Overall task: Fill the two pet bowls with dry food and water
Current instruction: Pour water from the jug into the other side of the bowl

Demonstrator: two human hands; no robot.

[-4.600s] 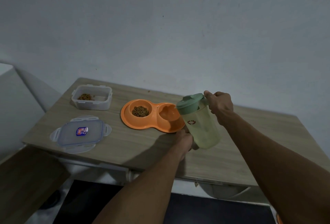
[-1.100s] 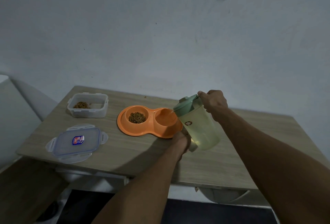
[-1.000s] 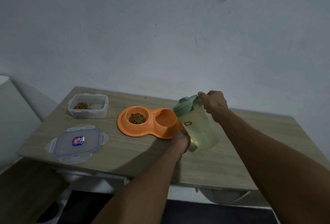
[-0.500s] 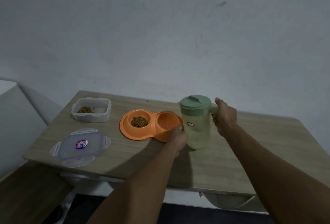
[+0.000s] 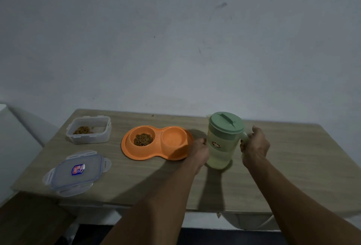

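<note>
Tipping worries me: my right hand clasps the handle of the jug, upright at 3 o'clock of the twin bowl, left hand beside it, grasp unclear; a snagged release could topple it

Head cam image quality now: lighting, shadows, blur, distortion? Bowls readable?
Head view: dim, flat light, no glare; forearm shadows darken the table on the near side of the pitcher and orange double bowl; wide-angle slightly bows the table edges; a little soft, kibble readable, water in the right well hard to judge.
</note>
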